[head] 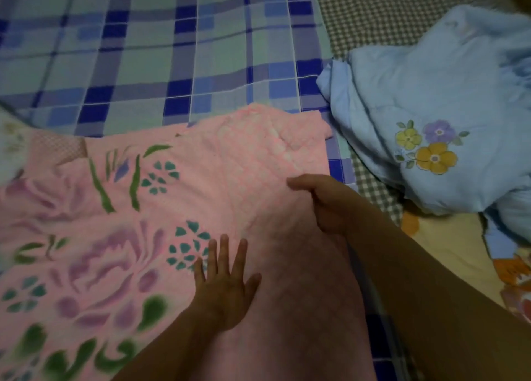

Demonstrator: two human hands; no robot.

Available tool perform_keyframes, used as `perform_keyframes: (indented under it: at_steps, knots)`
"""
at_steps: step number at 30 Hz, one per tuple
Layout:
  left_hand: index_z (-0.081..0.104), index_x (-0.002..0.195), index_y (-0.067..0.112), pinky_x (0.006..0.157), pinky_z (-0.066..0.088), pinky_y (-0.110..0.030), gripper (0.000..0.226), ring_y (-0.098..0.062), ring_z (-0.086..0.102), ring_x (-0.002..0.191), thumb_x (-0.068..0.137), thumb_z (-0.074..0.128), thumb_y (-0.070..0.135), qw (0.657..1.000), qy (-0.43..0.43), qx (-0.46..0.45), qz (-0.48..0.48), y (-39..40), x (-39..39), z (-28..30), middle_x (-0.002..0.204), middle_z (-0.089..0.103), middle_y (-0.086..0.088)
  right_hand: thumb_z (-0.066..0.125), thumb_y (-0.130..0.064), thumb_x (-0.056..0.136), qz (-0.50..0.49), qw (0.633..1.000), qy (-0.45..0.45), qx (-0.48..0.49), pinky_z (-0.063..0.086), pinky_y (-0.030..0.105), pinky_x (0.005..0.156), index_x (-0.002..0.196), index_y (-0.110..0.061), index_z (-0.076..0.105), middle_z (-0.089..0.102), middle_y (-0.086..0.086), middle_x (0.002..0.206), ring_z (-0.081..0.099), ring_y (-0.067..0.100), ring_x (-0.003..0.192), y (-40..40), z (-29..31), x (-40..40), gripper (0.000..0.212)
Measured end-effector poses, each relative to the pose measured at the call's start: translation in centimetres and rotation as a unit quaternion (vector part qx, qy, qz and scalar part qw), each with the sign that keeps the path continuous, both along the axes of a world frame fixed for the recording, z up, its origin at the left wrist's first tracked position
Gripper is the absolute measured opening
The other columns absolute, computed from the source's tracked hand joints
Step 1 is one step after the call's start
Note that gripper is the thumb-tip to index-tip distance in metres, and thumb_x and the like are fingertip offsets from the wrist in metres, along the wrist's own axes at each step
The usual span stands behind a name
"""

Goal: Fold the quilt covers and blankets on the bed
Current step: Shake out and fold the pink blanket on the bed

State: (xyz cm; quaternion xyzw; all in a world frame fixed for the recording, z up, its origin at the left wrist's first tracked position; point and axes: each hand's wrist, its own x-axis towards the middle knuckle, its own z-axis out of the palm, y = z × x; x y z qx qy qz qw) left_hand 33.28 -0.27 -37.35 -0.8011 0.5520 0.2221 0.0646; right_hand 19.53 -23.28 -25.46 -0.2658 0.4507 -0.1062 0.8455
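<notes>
A pink blanket (161, 208) with green, teal and purple flower prints lies spread over the near half of the bed. My left hand (224, 283) rests flat on it with fingers straight and spread, near its plain pink right part. My right hand (321, 202) grips the blanket's right edge, thumb on top and fingers curled under the cloth. A light blue quilt (425, 116) with embroidered yellow and purple flowers lies crumpled at the right.
A blue-and-white plaid sheet (143, 41) covers the far part of the bed. A small-checked grey cloth (379, 12) lies behind the blue quilt. A yellow sheet with orange prints (448, 254) shows at the near right.
</notes>
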Motion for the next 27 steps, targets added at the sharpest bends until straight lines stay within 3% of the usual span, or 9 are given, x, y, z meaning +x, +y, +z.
perform_keyframes:
  at_steps: [5, 9, 11, 14, 15, 19, 22, 25, 27]
  knots:
    - [-0.028, 0.150, 0.038, 0.113, -0.007, -0.056, 0.074, -0.029, -0.017, 0.149, 0.089, -0.006, 0.075, 1.000, -0.005, -0.021, -0.008, 0.1, 0.2, -0.4, 0.163, -0.011, -0.011, 0.062, -0.026, 0.093, -0.105, 0.989, -0.051, 0.090, 0.059, 0.042, 0.073, 0.110, -0.005, 0.064, 0.069, 0.014, 0.102, 0.070, 0.030, 0.088, -2.8, 1.0, 1.6, 0.027]
    - [-0.023, 0.152, 0.036, 0.114, -0.003, -0.056, 0.076, -0.031, -0.010, 0.150, 0.090, -0.002, 0.074, 1.000, -0.011, -0.021, -0.002, 0.1, 0.2, -0.5, 0.164, -0.004, -0.014, 0.068, 0.005, 0.082, -0.164, 0.971, -0.021, -0.171, 0.055, 0.034, 0.076, 0.086, -0.011, 0.062, 0.065, 0.008, 0.091, 0.064, 0.019, 0.078, -3.9, 2.9, 0.9, 0.017]
    - [-0.002, 0.158, 0.029, 0.112, 0.008, -0.057, 0.076, -0.036, 0.007, 0.149, 0.095, 0.011, 0.069, 1.000, -0.006, -0.017, -0.005, 0.0, 0.2, -0.4, 0.163, 0.016, -0.017, 0.070, 0.005, 0.079, -0.188, 0.867, 0.161, -0.432, 0.048, 0.024, 0.070, 0.080, -0.013, 0.062, 0.060, 0.003, 0.081, 0.055, 0.010, 0.072, -3.5, 3.5, -0.7, 0.019]
    - [0.016, 0.158, 0.025, 0.111, 0.013, -0.058, 0.075, -0.038, 0.016, 0.147, 0.096, 0.015, 0.067, 1.000, -0.015, -0.012, -0.024, 0.1, 0.3, -0.4, 0.161, 0.025, -0.017, 0.061, 0.001, 0.082, -0.167, 0.556, 0.419, -0.698, 0.032, 0.021, 0.065, 0.085, -0.008, 0.065, 0.056, 0.010, 0.089, 0.044, 0.008, 0.076, -2.0, 1.8, -2.2, 0.011]
    - [0.019, 0.157, 0.025, 0.111, 0.013, -0.060, 0.074, -0.040, 0.018, 0.147, 0.096, 0.015, 0.067, 0.999, -0.017, -0.017, -0.025, 0.1, 0.3, -0.5, 0.161, 0.026, -0.018, 0.058, 0.000, 0.085, -0.131, 0.537, 0.459, -0.696, 0.034, 0.026, 0.066, 0.094, -0.008, 0.064, 0.055, 0.013, 0.098, 0.047, 0.014, 0.079, -1.8, 0.7, -2.3, 0.014]
    - [0.021, 0.157, 0.028, 0.111, 0.017, -0.066, 0.076, -0.044, 0.020, 0.148, 0.092, 0.025, 0.068, 0.999, 0.023, 0.028, -0.030, -0.4, 0.0, 1.1, 0.163, 0.020, -0.017, 0.062, -0.017, 0.089, 0.053, 0.598, 0.560, -0.571, 0.044, 0.045, 0.085, 0.114, -0.003, 0.060, 0.046, 0.024, 0.123, 0.053, 0.043, 0.103, -2.2, -3.7, -2.9, 0.029]
    - [0.028, 0.151, 0.038, 0.112, 0.029, -0.052, 0.076, -0.037, 0.030, 0.144, 0.081, 0.027, 0.068, 0.993, 0.070, 0.065, -0.066, -3.1, 2.7, 5.3, 0.158, 0.028, -0.010, 0.057, -0.019, 0.091, 0.039, 0.551, 0.503, -0.665, 0.040, 0.046, 0.095, 0.111, -0.002, 0.063, 0.052, 0.026, 0.122, 0.049, 0.045, 0.110, -3.9, -2.3, -0.6, 0.027]
    - [0.064, 0.094, 0.024, 0.079, 0.050, -0.037, 0.049, -0.018, 0.061, 0.087, 0.087, 0.026, 0.053, 0.980, 0.126, -0.152, 0.008, -7.0, 8.7, 10.7, 0.095, 0.065, 0.002, 0.047, -0.039, 0.095, 0.078, 0.594, 0.422, -0.681, 0.033, 0.042, 0.107, 0.131, -0.010, 0.057, 0.050, 0.018, 0.138, 0.043, 0.038, 0.127, -7.4, 0.1, 5.6, 0.047]
    - [0.063, 0.093, 0.022, 0.076, 0.048, -0.038, 0.030, -0.021, 0.057, 0.083, 0.092, 0.040, 0.040, 0.952, 0.045, -0.295, 0.067, -10.2, 14.2, 11.4, 0.091, 0.065, -0.002, 0.050, -0.054, 0.093, 0.186, 0.659, 0.426, -0.591, 0.023, 0.046, 0.116, 0.153, -0.016, 0.029, 0.029, 0.016, 0.158, 0.025, 0.037, 0.144, -9.8, -0.3, 9.3, 0.073]
